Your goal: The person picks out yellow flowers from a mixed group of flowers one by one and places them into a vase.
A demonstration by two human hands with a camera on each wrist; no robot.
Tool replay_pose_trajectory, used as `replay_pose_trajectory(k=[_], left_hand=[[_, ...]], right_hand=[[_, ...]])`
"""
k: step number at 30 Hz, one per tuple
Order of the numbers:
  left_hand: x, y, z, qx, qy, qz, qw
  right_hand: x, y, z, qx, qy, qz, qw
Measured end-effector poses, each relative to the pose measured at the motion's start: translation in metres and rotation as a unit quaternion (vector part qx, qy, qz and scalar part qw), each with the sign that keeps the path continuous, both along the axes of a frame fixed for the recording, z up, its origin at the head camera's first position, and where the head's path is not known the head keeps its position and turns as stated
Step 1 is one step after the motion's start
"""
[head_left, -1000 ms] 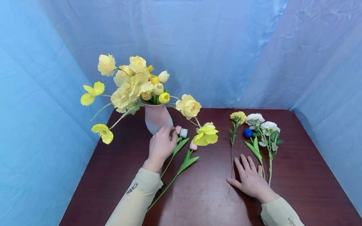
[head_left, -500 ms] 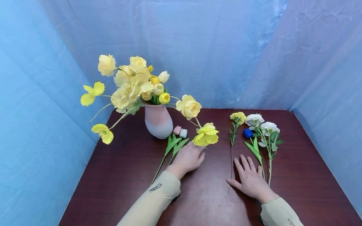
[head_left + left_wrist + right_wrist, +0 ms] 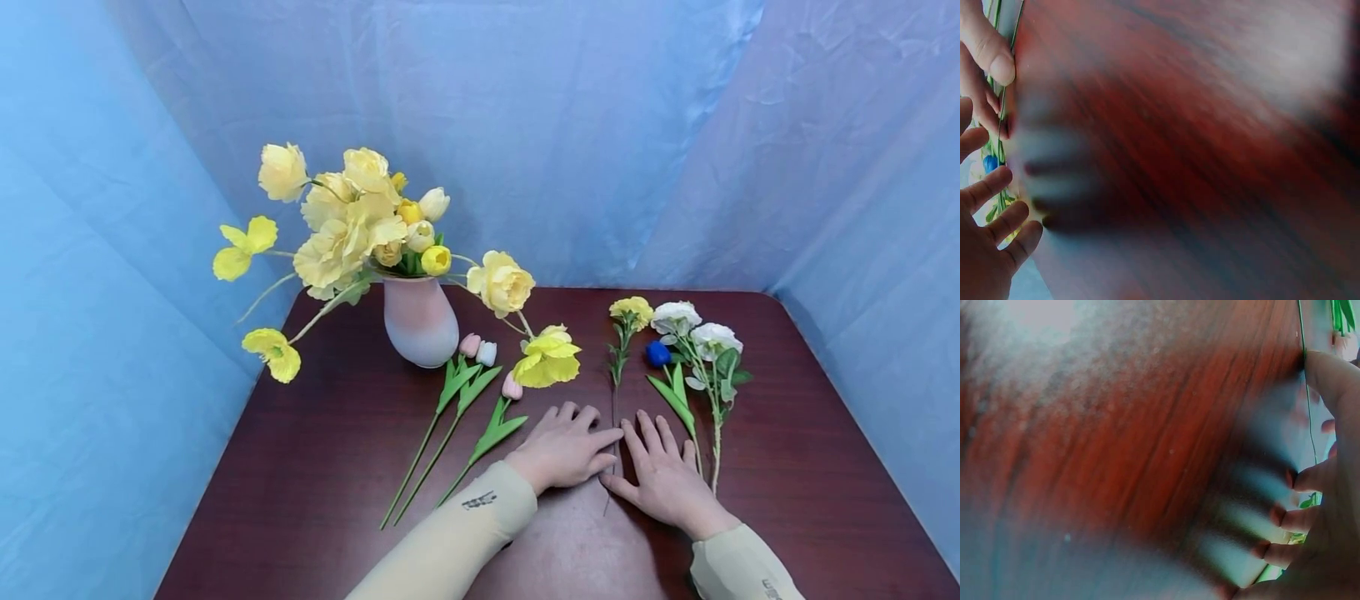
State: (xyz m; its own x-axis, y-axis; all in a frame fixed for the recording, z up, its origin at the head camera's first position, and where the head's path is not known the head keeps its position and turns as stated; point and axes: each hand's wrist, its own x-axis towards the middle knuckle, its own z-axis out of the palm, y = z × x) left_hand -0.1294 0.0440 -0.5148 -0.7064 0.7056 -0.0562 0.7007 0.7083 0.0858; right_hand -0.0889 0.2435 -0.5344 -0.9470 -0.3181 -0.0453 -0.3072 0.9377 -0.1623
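My left hand (image 3: 562, 447), fingers spread, reaches over the dark table beside a yellow carnation (image 3: 632, 312) that lies with its thin stem pointing toward me. Its index fingertip crosses that stem close to my right hand (image 3: 663, 477). The right hand lies palm down with straight, parted fingers, and its thumb tip is at the lower stem. In the right wrist view the stem runs past the thumb (image 3: 1325, 372). Neither hand grips anything. Just right of the carnation lie a blue tulip (image 3: 658, 354) and a stem of white flowers (image 3: 716, 342).
A pink and white vase (image 3: 422, 325) full of yellow flowers stands at the back left, some blooms arching far out sideways. Before it lie two pink tulips (image 3: 512, 387) and a white tulip (image 3: 486, 354). Blue cloth (image 3: 525, 125) hangs around the table (image 3: 300, 467).
My left hand has moved from the tulips near the vase, rightward and toward me, to the carnation stem, uncovering the vase and tulips. The right hand has stayed in place.
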Motion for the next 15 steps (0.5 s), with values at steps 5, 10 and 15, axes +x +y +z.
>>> replay_pose_trajectory(k=[5,10,15], left_hand=[[-0.001,0.004,-0.001,-0.031,-0.025,-0.004,0.9992],[-0.002,-0.001,-0.002,-0.046,-0.005,-0.012,0.9989],[-0.004,-0.008,-0.001,-0.046,0.025,-0.01,0.9986]], right_hand=[[0.001,0.0,-0.001,0.011,0.004,0.007,1.0],[0.0,0.001,-0.001,0.012,0.005,0.005,1.0],[0.0,0.0,-0.003,0.004,-0.001,-0.002,1.0]])
